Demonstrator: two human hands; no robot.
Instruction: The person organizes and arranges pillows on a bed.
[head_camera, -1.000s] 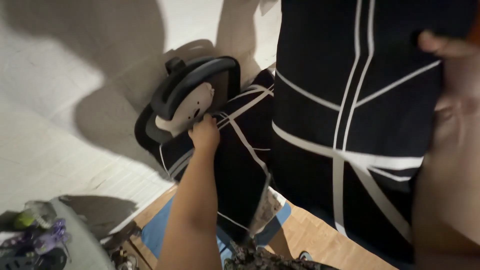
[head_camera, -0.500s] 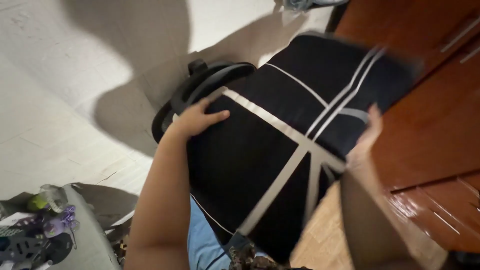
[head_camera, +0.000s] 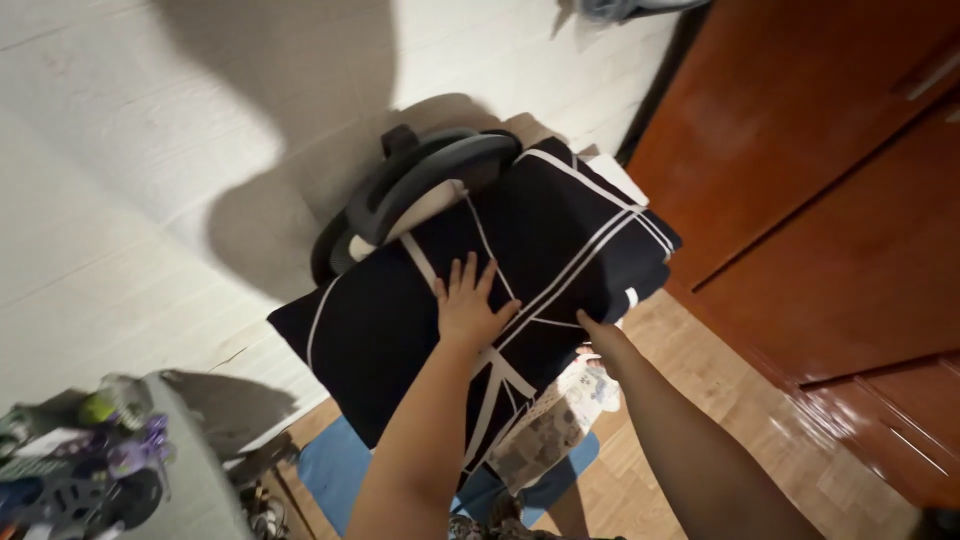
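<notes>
We are pressing our left hand (head_camera: 468, 305), fingers spread flat, on the black pillow (head_camera: 480, 300) at mid-frame, steadying the stack. Our right hand (head_camera: 592, 328) is tucking beneath its edge, so we cannot tell its grip.

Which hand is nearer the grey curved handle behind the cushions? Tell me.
Left. The left hand lies flat on the black cushion just below the handle; the right hand sits under the cushion's lower edge, farther away.
</notes>
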